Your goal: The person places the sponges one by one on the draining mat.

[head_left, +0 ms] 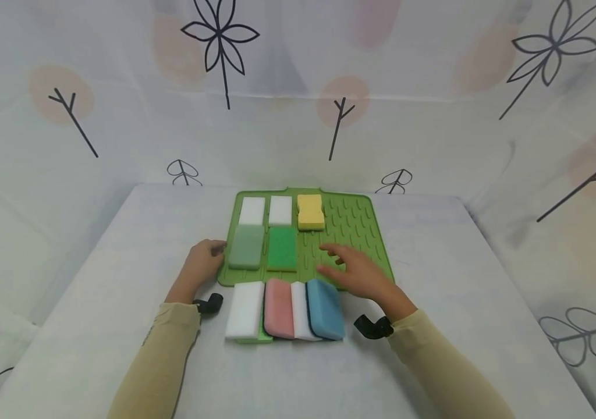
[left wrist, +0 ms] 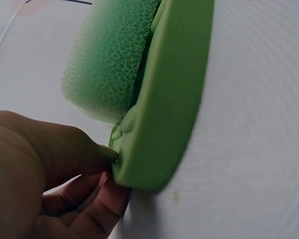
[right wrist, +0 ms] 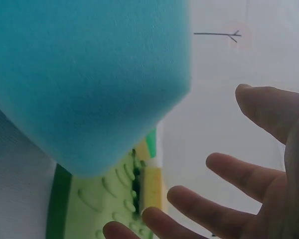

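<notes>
A green ridged mat (head_left: 350,233) with a raised rim lies on the table. My left hand (head_left: 204,262) pinches its left edge, and in the left wrist view the thumb is on the rim with fingers curled beneath. My right hand (head_left: 358,270) hovers over the mat's front right part, fingers spread and holding nothing. On the mat sit two white sponges (head_left: 252,210), a yellow sponge (head_left: 311,212), a pale green sponge (head_left: 246,247) and a bright green sponge (head_left: 281,249). Nearest the right hand is a blue sponge (head_left: 325,308), large in the right wrist view.
In front of the mat, a leaning row of sponges holds a white one (head_left: 244,310) over a green one (head_left: 262,337), a pink one (head_left: 279,308), another white one (head_left: 301,311) and the blue one. A patterned cloth (head_left: 287,128) hangs behind the white table (head_left: 287,378).
</notes>
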`<action>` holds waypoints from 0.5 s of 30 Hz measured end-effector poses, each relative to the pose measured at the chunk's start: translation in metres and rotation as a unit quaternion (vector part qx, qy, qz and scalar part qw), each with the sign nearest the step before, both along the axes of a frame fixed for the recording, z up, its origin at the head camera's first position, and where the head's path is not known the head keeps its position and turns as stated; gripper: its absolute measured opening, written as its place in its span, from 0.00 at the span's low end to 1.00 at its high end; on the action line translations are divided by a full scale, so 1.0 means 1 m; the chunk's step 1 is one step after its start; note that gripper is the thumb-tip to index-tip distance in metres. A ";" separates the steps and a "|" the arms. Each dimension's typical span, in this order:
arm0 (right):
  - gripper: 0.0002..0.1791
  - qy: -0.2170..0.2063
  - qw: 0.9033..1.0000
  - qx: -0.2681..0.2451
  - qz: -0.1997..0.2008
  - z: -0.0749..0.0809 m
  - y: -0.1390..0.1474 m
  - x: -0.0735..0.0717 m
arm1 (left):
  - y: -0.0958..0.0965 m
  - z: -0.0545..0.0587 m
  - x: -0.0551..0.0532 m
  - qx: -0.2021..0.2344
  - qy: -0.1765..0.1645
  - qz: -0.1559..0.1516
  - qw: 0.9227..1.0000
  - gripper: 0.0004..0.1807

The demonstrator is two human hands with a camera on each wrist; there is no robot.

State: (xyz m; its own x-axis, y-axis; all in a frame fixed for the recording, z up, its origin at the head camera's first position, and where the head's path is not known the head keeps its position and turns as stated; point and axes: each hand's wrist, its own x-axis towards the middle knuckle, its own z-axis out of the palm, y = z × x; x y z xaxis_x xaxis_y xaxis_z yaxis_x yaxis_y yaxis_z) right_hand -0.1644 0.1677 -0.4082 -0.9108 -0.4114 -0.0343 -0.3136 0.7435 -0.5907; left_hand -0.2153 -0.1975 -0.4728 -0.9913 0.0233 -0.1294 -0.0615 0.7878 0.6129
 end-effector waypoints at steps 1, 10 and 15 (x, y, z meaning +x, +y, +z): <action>0.34 -0.003 1.000 -0.001 0.000 -0.001 0.000 0.001 | 0.000 0.000 0.000 0.001 0.000 0.001 1.000 0.26; 0.34 -0.029 0.999 -0.026 0.004 -0.011 -0.002 0.013 | 0.001 -0.002 0.001 0.003 -0.004 0.005 1.000 0.25; 0.34 -0.043 0.999 -0.027 0.003 -0.014 -0.002 0.019 | 0.001 0.000 0.001 0.001 0.003 0.002 1.000 0.25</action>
